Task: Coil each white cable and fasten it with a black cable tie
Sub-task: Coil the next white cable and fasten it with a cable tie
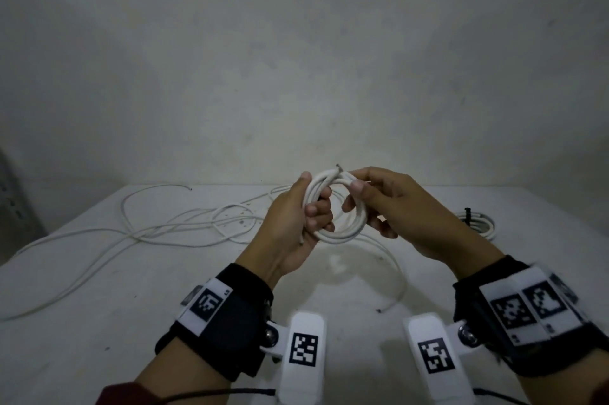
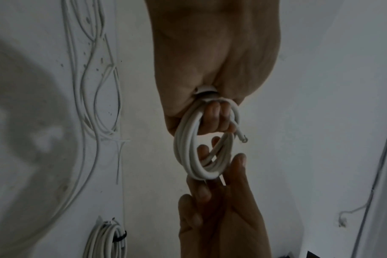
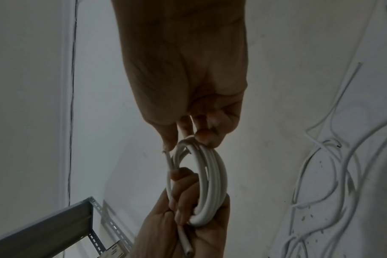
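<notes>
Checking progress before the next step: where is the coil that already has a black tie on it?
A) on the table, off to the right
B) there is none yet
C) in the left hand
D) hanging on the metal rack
A: the tied coil lies on the table to the right, past the right hand, its black tie showing; the coil held by both hands has no tie.

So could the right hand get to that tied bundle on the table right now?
Probably not yet: the right hand is pinching the coil that the left hand grips. The tied bundle lies unobstructed nearby.
</notes>
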